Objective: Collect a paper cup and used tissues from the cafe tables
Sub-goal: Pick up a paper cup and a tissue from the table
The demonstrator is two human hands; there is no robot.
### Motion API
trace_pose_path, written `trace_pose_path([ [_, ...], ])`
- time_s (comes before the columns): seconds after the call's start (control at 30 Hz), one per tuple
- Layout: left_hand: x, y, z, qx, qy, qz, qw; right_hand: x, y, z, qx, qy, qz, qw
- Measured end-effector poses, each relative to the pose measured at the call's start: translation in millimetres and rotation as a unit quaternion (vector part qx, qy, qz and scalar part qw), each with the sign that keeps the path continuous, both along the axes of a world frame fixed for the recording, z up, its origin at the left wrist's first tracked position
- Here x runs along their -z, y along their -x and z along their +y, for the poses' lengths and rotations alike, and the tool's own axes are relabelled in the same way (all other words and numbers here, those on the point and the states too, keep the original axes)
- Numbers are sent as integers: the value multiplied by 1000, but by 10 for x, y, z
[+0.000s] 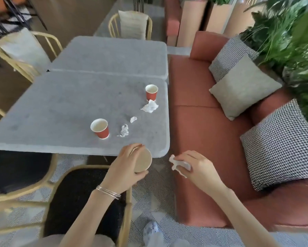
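Left hand: the left hand (126, 163) is wrapped round a tan cup (144, 162), fingers over the top and thumb beneath; bangles (107, 192) sit on the wrist.
Tan cup: off the table, tipped so its mouth shows, at the near edge of the near table (60, 113).
Right hand: the right hand (197, 166) is closed round a held tissue (178, 164), whose crumpled white end sticks out toward the tan cup; the two hands are apart.
Writing: any print on the cups is too blurred to tell; both cups on the table are red outside, pale inside.
On the table: the near red cup (100, 129) stands upright, the middle tissue (124, 131) just to its right; the small tissue (133, 119) lies beyond that; the big tissue (150, 106) lies at the foot of the far red cup (151, 92), near the right edge.
Around: a far table (110, 54) butts against the near one; a sofa (203, 131) with a grey cushion (244, 86) and a checked cushion (281, 145) runs along the right, plants (292, 41) behind it.
In the way: a chair (82, 198) with a black seat stands under the left arm, between the person and the table.
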State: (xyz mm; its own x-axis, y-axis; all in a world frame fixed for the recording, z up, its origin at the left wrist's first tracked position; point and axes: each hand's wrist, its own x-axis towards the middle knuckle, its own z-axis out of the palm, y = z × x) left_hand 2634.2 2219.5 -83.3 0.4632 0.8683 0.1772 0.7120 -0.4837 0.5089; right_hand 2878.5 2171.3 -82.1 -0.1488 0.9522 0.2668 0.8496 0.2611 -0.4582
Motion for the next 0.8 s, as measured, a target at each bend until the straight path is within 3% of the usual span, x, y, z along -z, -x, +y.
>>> trace_pose_path([
  [0.37, 80, 302, 780, -133, -7, 1, 991, 200, 219, 1342, -129, -48, -9, 990],
  [0.8, 301, 536, 1493, -336, -32, -4, 941, 600, 601, 2840, -281, 17, -10, 959],
])
